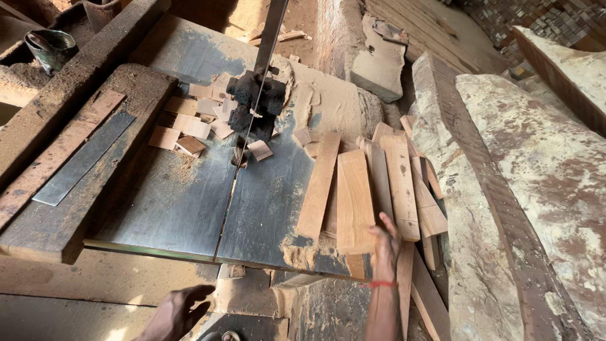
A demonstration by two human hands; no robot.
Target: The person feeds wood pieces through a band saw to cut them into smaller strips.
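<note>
While our right hand point(385, 243) rests its spread fingers on the wood plank point(355, 202) right of the saw blade point(268, 38), our left hand point(180, 309) hangs open and empty below it, so we judge gripping comes next.

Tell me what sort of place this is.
Most likely a small woodworking or sawmill shop. A band saw blade runs down through a sawdust-strewn metal saw table, cut wooden planks lie stacked by the right hand, and rough timber slabs sit alongside.
</note>
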